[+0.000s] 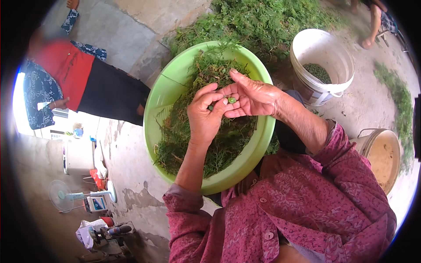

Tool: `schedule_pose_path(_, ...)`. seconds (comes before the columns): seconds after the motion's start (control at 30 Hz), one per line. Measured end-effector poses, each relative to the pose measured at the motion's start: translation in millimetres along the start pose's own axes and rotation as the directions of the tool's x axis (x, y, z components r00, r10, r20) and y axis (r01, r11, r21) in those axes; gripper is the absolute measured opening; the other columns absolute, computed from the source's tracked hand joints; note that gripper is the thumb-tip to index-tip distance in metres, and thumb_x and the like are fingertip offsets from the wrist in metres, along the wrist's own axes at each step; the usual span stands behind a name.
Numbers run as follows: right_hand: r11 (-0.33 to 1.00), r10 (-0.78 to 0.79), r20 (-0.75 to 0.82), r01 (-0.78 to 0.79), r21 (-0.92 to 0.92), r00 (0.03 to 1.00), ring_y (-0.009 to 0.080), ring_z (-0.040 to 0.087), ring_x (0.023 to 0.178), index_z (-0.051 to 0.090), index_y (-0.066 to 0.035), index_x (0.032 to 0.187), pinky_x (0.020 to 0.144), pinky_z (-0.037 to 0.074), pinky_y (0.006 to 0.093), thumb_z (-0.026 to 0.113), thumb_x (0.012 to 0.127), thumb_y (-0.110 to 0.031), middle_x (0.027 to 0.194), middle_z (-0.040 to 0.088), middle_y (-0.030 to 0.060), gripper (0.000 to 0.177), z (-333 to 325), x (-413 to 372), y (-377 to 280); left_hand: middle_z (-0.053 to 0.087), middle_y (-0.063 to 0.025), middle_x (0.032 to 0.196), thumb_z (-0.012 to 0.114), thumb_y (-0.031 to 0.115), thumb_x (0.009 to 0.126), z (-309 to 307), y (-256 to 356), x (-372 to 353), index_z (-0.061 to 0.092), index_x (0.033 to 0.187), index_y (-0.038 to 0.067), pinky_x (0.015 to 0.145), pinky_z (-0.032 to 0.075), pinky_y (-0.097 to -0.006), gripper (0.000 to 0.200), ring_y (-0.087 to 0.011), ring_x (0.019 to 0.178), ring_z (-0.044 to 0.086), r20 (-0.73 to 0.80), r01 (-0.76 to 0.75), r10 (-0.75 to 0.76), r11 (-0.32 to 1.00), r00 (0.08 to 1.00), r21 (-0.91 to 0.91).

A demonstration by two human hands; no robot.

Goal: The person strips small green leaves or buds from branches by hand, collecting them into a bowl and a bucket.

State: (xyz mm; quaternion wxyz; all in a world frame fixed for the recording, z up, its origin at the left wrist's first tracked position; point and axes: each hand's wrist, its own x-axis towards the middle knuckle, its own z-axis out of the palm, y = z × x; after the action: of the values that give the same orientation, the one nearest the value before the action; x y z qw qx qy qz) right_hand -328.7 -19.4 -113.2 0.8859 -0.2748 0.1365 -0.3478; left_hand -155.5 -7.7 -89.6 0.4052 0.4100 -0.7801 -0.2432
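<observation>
Over a big light-green basin point(152, 131), my two hands meet above a heap of green conifer sprigs point(219, 149). My left hand point(205, 115) is closed, its thumb and fingers bent inward, with a bit of small green cone showing between them. My right hand point(256, 97) is turned palm up with its fingers stretched toward the left one. Small green cones point(231, 100) lie on its fingers, by my left thumb tip. How many cones lie in the hands is partly hidden.
A white bucket point(322, 55) with small green cones point(316, 72) inside stands right of the basin. Below it a second bucket point(383, 155) lies tilted. Cut green branches point(272, 26) are heaped behind. A person in a red apron point(66, 70) stands left; a fan point(81, 195) is lower left.
</observation>
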Motion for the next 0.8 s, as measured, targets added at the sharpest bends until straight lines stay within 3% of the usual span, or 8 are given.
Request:
schedule_pose_path(0.2,1.000,0.008,-0.024,-0.009,-0.028,1.000,0.0153,0.060,0.074,0.052,-0.002,0.105,0.068,0.051,0.0272,0.048,0.086,-0.051,0.086,0.059,0.0062,0.053,0.4,-3.9,-1.9,0.052,-0.0153,0.117,0.062,-0.005,0.076,-1.6,4.1,0.5,0.062,0.086,0.001,0.083,0.046,-0.0317,0.011,-0.0187,0.096,0.055,0.026,0.030,-0.024,0.962,0.999,-0.270)
schedule_pose_path(0.27,0.998,0.016,0.022,-0.015,-0.058,1.000,0.0110,0.058,0.065,0.055,-0.005,0.099,0.056,0.048,0.0208,0.056,0.086,-0.037,0.083,0.060,0.0054,0.034,4.7,-7.8,-3.6,0.052,-0.0131,0.118,0.064,-0.004,0.073,-3.0,9.5,1.2,0.061,0.088,0.001,0.083,0.046,-0.0294,0.016,-0.0168,0.101,0.052,0.061,0.219,-0.214,0.878,0.975,-0.425)
schedule_pose_path(0.37,0.989,0.005,0.009,-0.004,-0.151,1.000,0.0088,0.056,0.060,0.058,-0.006,0.091,0.050,0.046,0.0186,0.061,0.085,-0.027,0.078,0.060,0.0057,0.023,4.1,-7.0,-2.3,0.050,-0.0132,0.122,0.063,-0.003,0.074,-7.0,12.8,2.0,0.060,0.091,0.000,0.085,0.045,-0.0294,0.018,-0.0169,0.102,0.052,0.033,0.150,-0.148,0.922,0.988,-0.358)
schedule_pose_path(0.43,0.993,0.021,-0.021,-0.023,-0.118,1.000,0.0081,0.053,0.051,0.060,-0.005,0.089,0.037,0.038,0.0152,0.065,0.081,-0.017,0.073,0.060,0.0073,0.015,0.8,-5.5,0.1,0.049,-0.0157,0.124,0.060,-0.004,0.075,-12.2,14.5,-1.2,0.059,0.090,-0.001,0.087,0.044,-0.0301,0.015,-0.0209,0.107,0.052,0.065,0.155,-0.143,0.960,0.988,-0.235)
schedule_pose_path(0.57,0.996,-0.061,-0.096,0.054,-0.072,0.993,0.0083,0.055,0.054,0.060,-0.005,0.086,0.041,0.041,0.0176,0.065,0.081,-0.016,0.070,0.061,0.0055,0.013,5.5,-8.0,-5.0,0.052,-0.0159,0.121,0.061,-0.005,0.073,-16.8,20.3,-8.7,0.059,0.088,0.001,0.084,0.045,-0.0314,0.016,-0.0217,0.106,0.053,0.108,0.130,-0.113,0.979,0.988,-0.158)
schedule_pose_path(0.63,0.989,-0.126,-0.077,0.131,0.067,0.989,0.0090,0.058,0.057,0.059,-0.005,0.088,0.043,0.042,0.0178,0.063,0.082,-0.016,0.072,0.061,0.0041,0.013,-6.1,0.0,-4.5,0.053,-0.0149,0.119,0.061,-0.005,0.072,-18.9,26.1,-17.9,0.059,0.088,0.002,0.083,0.046,-0.0312,0.017,-0.0210,0.102,0.055,0.136,0.089,-0.070,0.986,0.988,-0.140)
schedule_pose_path(0.73,0.979,-0.149,-0.086,0.159,0.127,0.985,0.0101,0.060,0.060,0.058,-0.004,0.091,0.044,0.041,0.0183,0.061,0.083,-0.015,0.077,0.061,0.0044,0.014,-4.0,-3.4,-5.7,0.057,-0.0143,0.111,0.065,-0.001,0.072,-29.6,24.2,-34.9,0.060,0.087,0.001,0.082,0.045,-0.0303,0.016,-0.0207,0.096,0.057,0.300,0.220,-0.164,0.962,0.940,-0.163)
schedule_pose_path(0.8,0.980,-0.150,-0.115,0.163,0.118,0.982,0.0107,0.060,0.064,0.056,-0.005,0.089,0.041,0.039,0.0182,0.060,0.083,-0.014,0.079,0.060,0.0044,0.012,0.2,-8.1,-6.7,0.061,-0.0128,0.099,0.068,0.005,0.071,-46.0,23.1,-45.1,0.061,0.087,0.000,0.078,0.046,-0.0297,0.018,-0.0203,0.089,0.059,0.677,0.128,-0.146,0.989,0.721,0.077)
